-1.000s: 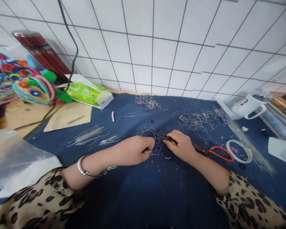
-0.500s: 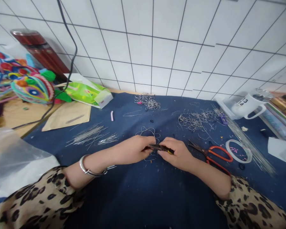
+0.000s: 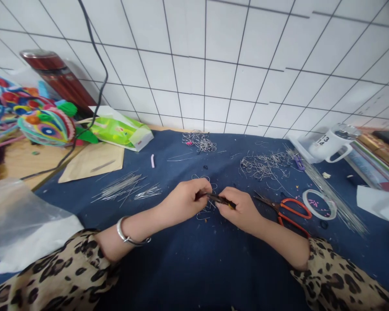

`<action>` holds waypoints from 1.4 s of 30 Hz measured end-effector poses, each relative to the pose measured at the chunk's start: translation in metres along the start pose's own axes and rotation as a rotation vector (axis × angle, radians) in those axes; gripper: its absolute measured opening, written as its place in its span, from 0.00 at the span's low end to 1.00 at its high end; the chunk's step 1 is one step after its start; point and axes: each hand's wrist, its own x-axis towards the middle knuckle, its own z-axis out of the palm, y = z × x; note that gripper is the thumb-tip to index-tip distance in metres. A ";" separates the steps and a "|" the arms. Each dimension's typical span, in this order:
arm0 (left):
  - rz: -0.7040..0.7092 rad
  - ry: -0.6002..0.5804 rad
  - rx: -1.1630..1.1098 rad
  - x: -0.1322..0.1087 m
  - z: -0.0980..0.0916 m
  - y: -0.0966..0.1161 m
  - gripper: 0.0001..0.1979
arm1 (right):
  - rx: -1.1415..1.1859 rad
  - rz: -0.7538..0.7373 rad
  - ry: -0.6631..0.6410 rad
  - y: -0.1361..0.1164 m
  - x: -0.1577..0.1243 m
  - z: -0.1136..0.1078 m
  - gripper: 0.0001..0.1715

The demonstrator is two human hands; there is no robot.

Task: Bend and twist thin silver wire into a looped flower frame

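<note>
Working close over a navy cloth (image 3: 194, 268), two leopard-print sleeves come in from the near edge, with a silver bangle (image 3: 129, 235) on the left wrist. The right hand (image 3: 243, 211) is closed round the yellow-handled pliers (image 3: 218, 199). Their long axis runs almost level and the nose points left. The left hand (image 3: 184, 201) meets that nose, fingertips pinched tight on a bent wire (image 3: 205, 213). Its loops hang just below and between the two hands, and the exact bite point is too fine to see. The left hand is nearer the wire, and the plier tip touches or nearly touches its fingers.

Just right of the grip lie red-handled scissors (image 3: 291, 211), blades pointing toward the right hand, and past them a tape ring (image 3: 319, 204). Left of the grip is a fan of straight wire lengths (image 3: 123, 188), and farther left a clear plastic bag (image 3: 19, 220).

Beyond the grip there's a tangled wire heap (image 3: 266, 164) up to the right and a smaller tangle (image 3: 199, 140) straight ahead. Far right is a white mug (image 3: 330, 144). Far left are a green packet (image 3: 119, 129), a colourful pipe-cleaner craft (image 3: 45, 125) and a red flask (image 3: 58, 77), against the tiled wall (image 3: 220, 56).
</note>
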 end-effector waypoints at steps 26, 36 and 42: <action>-0.353 0.078 -0.835 0.010 0.000 -0.026 0.10 | -0.926 -0.359 0.125 0.027 0.002 -0.025 0.11; -0.380 0.006 -0.933 0.008 0.001 -0.019 0.10 | -1.010 -0.440 0.113 0.025 0.000 -0.026 0.12; -0.422 -0.002 -0.972 0.008 0.001 -0.018 0.10 | -1.024 -0.446 0.111 0.025 0.000 -0.025 0.13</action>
